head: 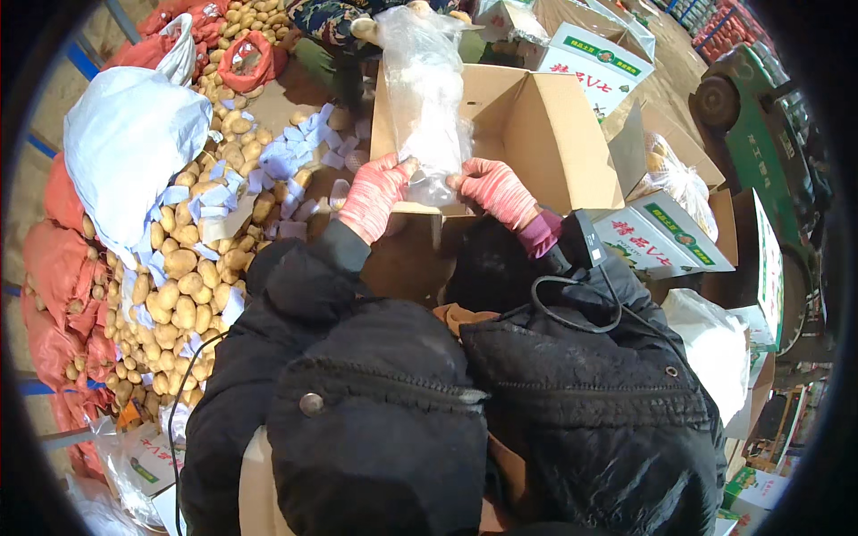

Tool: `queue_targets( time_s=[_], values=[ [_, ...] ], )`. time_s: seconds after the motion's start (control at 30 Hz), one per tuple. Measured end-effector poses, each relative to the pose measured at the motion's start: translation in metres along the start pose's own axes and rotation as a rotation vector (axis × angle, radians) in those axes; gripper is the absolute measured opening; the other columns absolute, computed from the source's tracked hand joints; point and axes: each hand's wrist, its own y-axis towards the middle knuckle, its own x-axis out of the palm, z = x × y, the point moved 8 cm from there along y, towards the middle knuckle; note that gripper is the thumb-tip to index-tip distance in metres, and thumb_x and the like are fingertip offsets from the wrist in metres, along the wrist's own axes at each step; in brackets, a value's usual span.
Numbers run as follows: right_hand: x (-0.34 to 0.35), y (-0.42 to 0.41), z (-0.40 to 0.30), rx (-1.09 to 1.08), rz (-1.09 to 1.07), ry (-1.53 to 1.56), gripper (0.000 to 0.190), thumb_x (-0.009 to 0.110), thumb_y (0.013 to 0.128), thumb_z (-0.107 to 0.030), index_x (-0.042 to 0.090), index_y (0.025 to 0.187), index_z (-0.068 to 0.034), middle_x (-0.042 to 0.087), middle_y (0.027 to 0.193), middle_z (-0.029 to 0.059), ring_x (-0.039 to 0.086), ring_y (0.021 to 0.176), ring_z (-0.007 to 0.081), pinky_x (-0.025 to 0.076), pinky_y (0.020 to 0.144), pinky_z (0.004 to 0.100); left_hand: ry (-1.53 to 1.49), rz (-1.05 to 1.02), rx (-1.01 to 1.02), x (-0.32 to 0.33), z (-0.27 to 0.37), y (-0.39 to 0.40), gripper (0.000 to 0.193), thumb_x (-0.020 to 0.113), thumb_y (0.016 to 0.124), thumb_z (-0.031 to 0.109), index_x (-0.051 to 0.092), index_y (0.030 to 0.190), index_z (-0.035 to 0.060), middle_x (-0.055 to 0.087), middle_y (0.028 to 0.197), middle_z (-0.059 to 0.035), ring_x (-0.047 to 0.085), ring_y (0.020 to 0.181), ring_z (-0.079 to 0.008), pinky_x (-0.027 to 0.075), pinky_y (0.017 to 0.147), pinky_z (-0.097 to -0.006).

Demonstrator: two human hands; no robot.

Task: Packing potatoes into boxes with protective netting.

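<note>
A long clear plastic bag (429, 100) stretches over the near part of an open cardboard box (570, 134). My left hand (375, 194), in a red and white knit glove, pinches the bag's near end on its left side. On the right side of that same end, my right hand (499, 191), gloved alike, grips the plastic between thumb and fingers. The bag looks flat between my hands. Much of the box's inside is hidden behind it.
To the left lies a heap of potatoes (181, 295) strewn with pale blue foam pieces (295, 147). Red mesh sacks (64, 268) line the far left. Printed cartons (663, 234) stand at right, one holding bagged potatoes (677, 181). Another person's camouflage sleeve (325, 20) shows ahead.
</note>
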Motion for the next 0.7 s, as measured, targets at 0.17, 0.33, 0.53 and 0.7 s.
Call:
queue_targets(
  time_s=[0.17, 0.33, 0.53, 0.7],
  values=[
    [-0.006, -0.003, -0.002, -0.054, 0.055, 0.032, 0.022, 0.073, 0.084, -0.023, 0.065, 0.089, -0.003, 0.062, 0.074, 0.0012, 0.056, 0.066, 0.0088, 0.047, 0.06, 0.025, 0.07, 0.009, 0.046, -0.005, -0.005, 0.008, 0.019, 0.07, 0.085, 0.006, 0.067, 0.103, 0.0023, 0.065, 0.084, 0.0011, 0.058, 0.072, -0.0066, 0.047, 0.07, -0.0228],
    [-0.023, -0.007, -0.019, -0.345, 0.281, -0.073, 0.023, 0.074, 0.083, -0.019, 0.064, 0.094, 0.0, 0.064, 0.078, 0.002, 0.054, 0.072, 0.0092, 0.047, 0.067, 0.0259, 0.155, -0.018, 0.112, 0.008, 0.008, 0.001, 0.022, 0.072, 0.082, 0.004, 0.066, 0.103, 0.0025, 0.067, 0.088, 0.0003, 0.058, 0.075, -0.0068, 0.047, 0.072, -0.0232],
    [-0.019, -0.002, -0.032, -0.35, 0.229, 0.187, 0.034, 0.076, 0.082, -0.023, 0.063, 0.104, 0.0, 0.065, 0.083, 0.0037, 0.054, 0.077, 0.0072, 0.047, 0.07, 0.0245, 0.621, -0.025, 0.213, 0.02, -0.011, 0.004, 0.022, 0.077, 0.078, 0.01, 0.065, 0.095, 0.0012, 0.066, 0.084, -0.0026, 0.058, 0.079, -0.0093, 0.049, 0.074, -0.0274],
    [-0.019, 0.063, -0.002, -0.139, 0.159, -0.076, 0.036, 0.073, 0.077, -0.018, 0.063, 0.109, -0.004, 0.064, 0.073, 0.0048, 0.059, 0.067, 0.0113, 0.049, 0.062, 0.0272, 0.609, -0.171, 0.005, 0.028, -0.081, 0.018, 0.026, 0.072, 0.082, 0.007, 0.061, 0.105, 0.0002, 0.063, 0.084, -0.004, 0.059, 0.074, -0.0112, 0.052, 0.066, -0.0284]
  ],
)
